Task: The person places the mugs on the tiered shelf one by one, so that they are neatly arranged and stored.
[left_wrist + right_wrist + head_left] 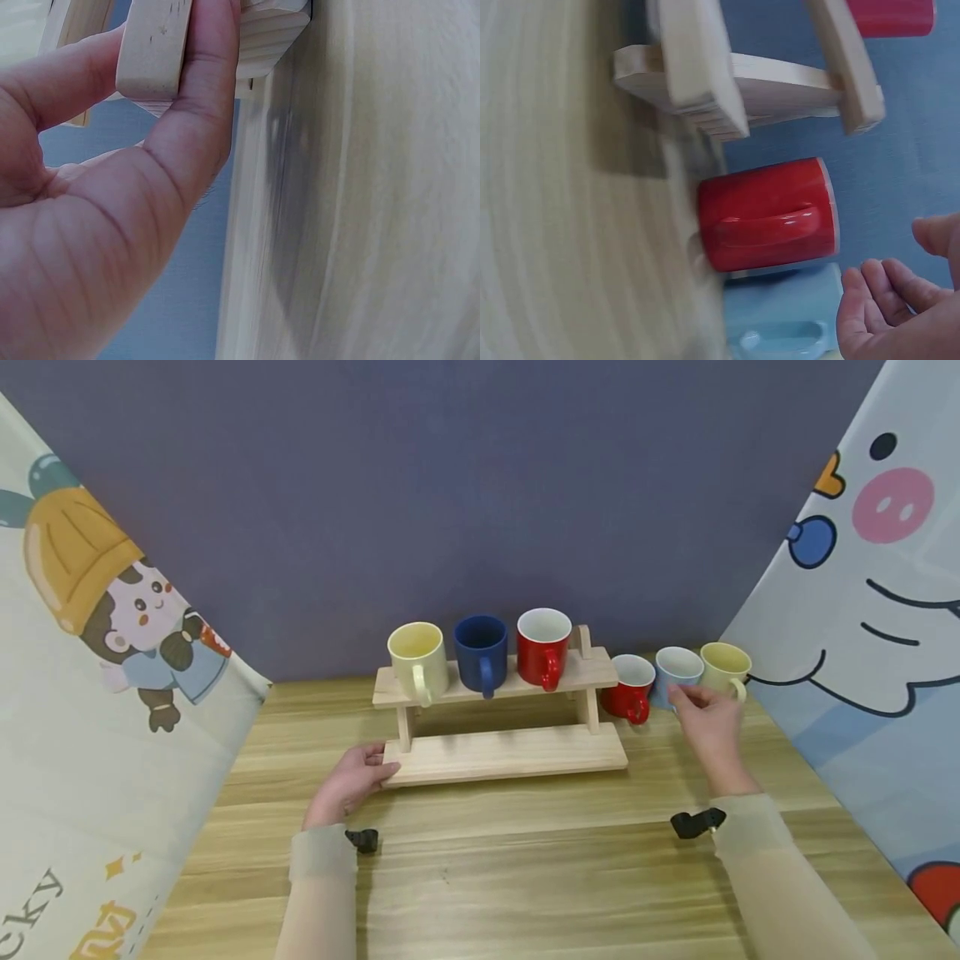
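My left hand point(351, 782) grips the left end of the lower board point(510, 754) of a two-tier wooden rack, thumb on top. The left wrist view shows its fingers and thumb around the board's end point(154, 52). My right hand point(712, 731) is at the light blue mug point(664, 687), which stands between a red mug point(621, 700) and a yellow mug point(716, 675). In the right wrist view its fingers point(877, 292) are loosely bent beside the light blue mug's point(780, 300) rim. The thumb stands apart, with nothing between.
On the rack's upper shelf stand a pale yellow mug point(431, 670), a dark blue mug point(471, 660) and a red mug point(532, 656), handles forward. A dark fabric wall point(480, 510) rises behind the wooden table point(480, 877). Printed cartoon sheets border both sides.
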A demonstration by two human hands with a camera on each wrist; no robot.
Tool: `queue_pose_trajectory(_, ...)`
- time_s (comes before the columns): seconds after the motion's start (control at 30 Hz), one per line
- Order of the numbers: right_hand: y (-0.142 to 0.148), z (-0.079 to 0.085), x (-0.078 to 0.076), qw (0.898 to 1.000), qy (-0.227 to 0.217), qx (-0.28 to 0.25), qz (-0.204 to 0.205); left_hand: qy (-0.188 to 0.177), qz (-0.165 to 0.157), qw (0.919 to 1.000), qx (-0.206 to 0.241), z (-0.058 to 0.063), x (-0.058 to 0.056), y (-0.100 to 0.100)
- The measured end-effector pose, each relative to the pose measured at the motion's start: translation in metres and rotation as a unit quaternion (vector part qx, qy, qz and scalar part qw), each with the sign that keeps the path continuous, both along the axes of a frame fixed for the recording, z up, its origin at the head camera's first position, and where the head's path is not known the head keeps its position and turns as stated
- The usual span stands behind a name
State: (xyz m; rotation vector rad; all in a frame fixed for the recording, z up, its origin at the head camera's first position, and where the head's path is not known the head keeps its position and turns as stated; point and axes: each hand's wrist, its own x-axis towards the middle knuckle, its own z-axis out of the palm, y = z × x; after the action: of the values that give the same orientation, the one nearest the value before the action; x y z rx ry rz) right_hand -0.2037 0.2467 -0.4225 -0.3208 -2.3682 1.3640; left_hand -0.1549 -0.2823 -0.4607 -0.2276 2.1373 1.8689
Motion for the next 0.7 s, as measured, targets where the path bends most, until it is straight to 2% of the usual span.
queue_pose_trajectory(0.17, 0.000, -0.010, -0.005, 1.000, -0.022, -0.004, 0.005, 0.001, -0.001, 1.0000, 0.005, -0.001, -0.001, -0.001)
queue_pose_trajectory(0.37, 0.002, -0.027, -0.017, 0.996, -0.067, 0.000, 0.062, 0.005, -0.005, 1.0000, 0.002, -0.004, -0.002, -0.001)
queue_pose_trajectory(0.5, 0.001, -0.033, -0.023, 0.994, -0.069, 0.000, 0.082, 0.008, -0.007, 0.9999, 0.004, -0.005, -0.003, -0.001)
queue_pose_trajectory(0.63, -0.001, -0.039, -0.031, 0.991, -0.061, -0.040, 0.114, 0.010, -0.005, 0.9999, 0.003, -0.004, -0.003, -0.001)
queue_pose_trajectory(0.7, -0.001, -0.042, -0.034, 0.986, -0.052, -0.078, 0.136, 0.010, -0.004, 0.9999, 0.001, -0.004, -0.002, -0.001)
